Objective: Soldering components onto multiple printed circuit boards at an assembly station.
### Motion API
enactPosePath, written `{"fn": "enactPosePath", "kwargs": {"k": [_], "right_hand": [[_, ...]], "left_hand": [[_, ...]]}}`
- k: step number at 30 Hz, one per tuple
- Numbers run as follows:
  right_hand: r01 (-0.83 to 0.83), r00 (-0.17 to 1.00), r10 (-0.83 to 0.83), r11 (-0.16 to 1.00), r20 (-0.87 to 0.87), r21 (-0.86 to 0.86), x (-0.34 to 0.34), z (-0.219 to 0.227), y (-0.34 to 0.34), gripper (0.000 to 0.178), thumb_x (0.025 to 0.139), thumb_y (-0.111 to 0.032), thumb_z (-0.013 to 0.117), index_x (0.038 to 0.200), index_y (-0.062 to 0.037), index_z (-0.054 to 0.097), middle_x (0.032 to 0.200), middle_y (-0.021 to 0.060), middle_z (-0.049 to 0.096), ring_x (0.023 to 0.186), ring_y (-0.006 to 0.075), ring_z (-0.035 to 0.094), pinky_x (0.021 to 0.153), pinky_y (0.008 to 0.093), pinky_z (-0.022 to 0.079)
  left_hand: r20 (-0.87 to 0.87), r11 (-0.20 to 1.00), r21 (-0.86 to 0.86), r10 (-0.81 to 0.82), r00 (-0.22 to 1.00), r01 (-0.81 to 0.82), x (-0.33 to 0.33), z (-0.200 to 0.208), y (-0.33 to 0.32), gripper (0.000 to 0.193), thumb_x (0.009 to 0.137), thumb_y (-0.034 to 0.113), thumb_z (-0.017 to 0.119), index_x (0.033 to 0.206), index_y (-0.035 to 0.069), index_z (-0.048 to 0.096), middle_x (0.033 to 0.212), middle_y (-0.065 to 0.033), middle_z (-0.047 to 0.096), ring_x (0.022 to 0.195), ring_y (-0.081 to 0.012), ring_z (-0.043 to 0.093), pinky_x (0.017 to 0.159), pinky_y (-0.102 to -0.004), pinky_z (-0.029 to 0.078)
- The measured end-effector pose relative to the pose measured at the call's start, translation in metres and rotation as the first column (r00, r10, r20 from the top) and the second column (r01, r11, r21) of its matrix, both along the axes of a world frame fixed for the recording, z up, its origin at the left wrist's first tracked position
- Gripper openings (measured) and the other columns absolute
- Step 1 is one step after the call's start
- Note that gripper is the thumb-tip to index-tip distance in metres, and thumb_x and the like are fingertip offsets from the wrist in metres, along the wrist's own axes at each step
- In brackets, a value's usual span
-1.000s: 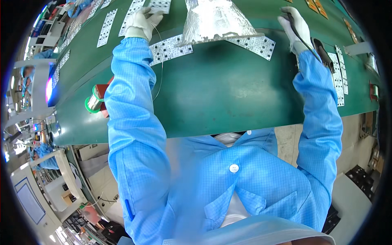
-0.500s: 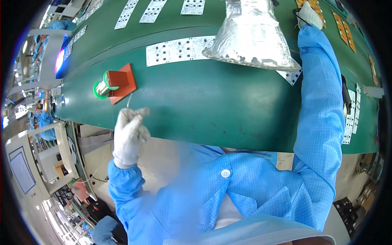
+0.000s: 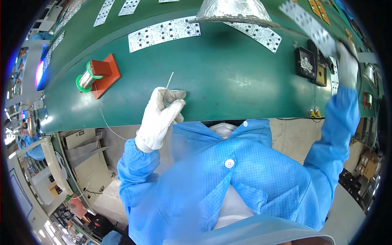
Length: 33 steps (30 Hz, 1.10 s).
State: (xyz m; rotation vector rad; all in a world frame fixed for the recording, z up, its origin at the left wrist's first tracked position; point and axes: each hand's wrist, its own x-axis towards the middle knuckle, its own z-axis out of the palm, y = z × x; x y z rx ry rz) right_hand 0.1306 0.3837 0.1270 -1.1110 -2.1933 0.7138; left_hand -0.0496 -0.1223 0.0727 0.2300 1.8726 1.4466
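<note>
My left hand (image 3: 159,116), in a white glove, pinches a thin solder wire (image 3: 170,79) whose tip sticks up past the fingers. Its slack runs back to the solder spool (image 3: 86,80) with green rims on an orange stand (image 3: 108,81). At the far right my gloved right hand (image 3: 347,67) is smeared by motion, closed at the near end of a white circuit board strip (image 3: 307,27), also blurred. A dark cord passes by that hand; whether it holds anything else cannot be made out.
Two circuit board strips (image 3: 165,33) (image 3: 259,36) lie beneath and beside a foil-covered hood (image 3: 232,11). A black tray of small parts (image 3: 305,62) stands beside a soldering iron stand (image 3: 321,75). Other board strips (image 3: 104,11) rest on the far green belt.
My left hand has moved right, drawing out the wire. My right hand has come back from the far belt toward the right, bringing a board strip. The view has shifted.
</note>
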Motion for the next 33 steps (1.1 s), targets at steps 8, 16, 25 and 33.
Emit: {"fn": "enactPosePath", "kwargs": {"k": [8,16,25,33], "right_hand": [[0.100,0.940,-0.169,0.967,-0.296,-0.235,0.122,-0.050,-0.181,0.022,0.091,-0.007,0.054,0.113,-0.0025,0.057,0.096,0.0048,0.059,0.077,0.0106,0.054,0.066,0.0233,0.044],[-0.419,0.891,0.394,0.905,-0.227,-0.071,0.068,-0.099,-0.258,0.029,0.085,-0.001,0.069,0.111,-0.0036,0.056,0.085,0.0084,0.066,0.070,0.0140,0.064,0.060,0.0270,0.051],[-0.391,0.915,0.401,0.849,0.050,0.356,0.026,-0.075,-0.193,0.027,0.087,-0.001,0.066,0.113,-0.0027,0.065,0.101,0.0163,0.070,0.087,0.0286,0.071,0.075,0.0326,0.055],[-0.624,0.780,0.442,0.608,0.443,0.491,-0.062,-0.095,-0.133,0.023,0.091,-0.020,0.059,0.111,-0.0079,0.057,0.097,0.0171,0.063,0.087,0.0383,0.062,0.073,0.0453,0.050]], "left_hand": [[-0.216,0.973,-0.109,-0.223,0.951,0.204,0.016,-0.006,0.012,0.031,0.086,0.020,0.068,0.105,0.001,0.054,0.095,-0.0120,0.067,0.062,-0.0189,0.065,0.059,-0.0319,0.052],[-0.819,0.915,-0.293,-0.390,0.422,0.277,0.075,-0.021,0.074,0.033,0.082,0.036,0.070,0.095,0.009,0.057,0.095,-0.0115,0.064,0.069,-0.0288,0.066,0.060,-0.0395,0.052],[-0.868,0.869,-0.494,-0.491,-0.068,0.031,0.042,-0.054,0.093,0.020,0.081,0.025,0.066,0.088,0.011,0.054,0.084,-0.0066,0.057,0.052,-0.0169,0.055,0.045,-0.0291,0.045],[-0.885,0.865,-0.457,-0.420,-0.198,0.206,0.029,-0.058,0.075,0.018,0.081,0.018,0.066,0.098,0.013,0.063,0.110,0.0017,0.065,0.079,-0.0130,0.060,0.071,-0.0293,0.048]]}}
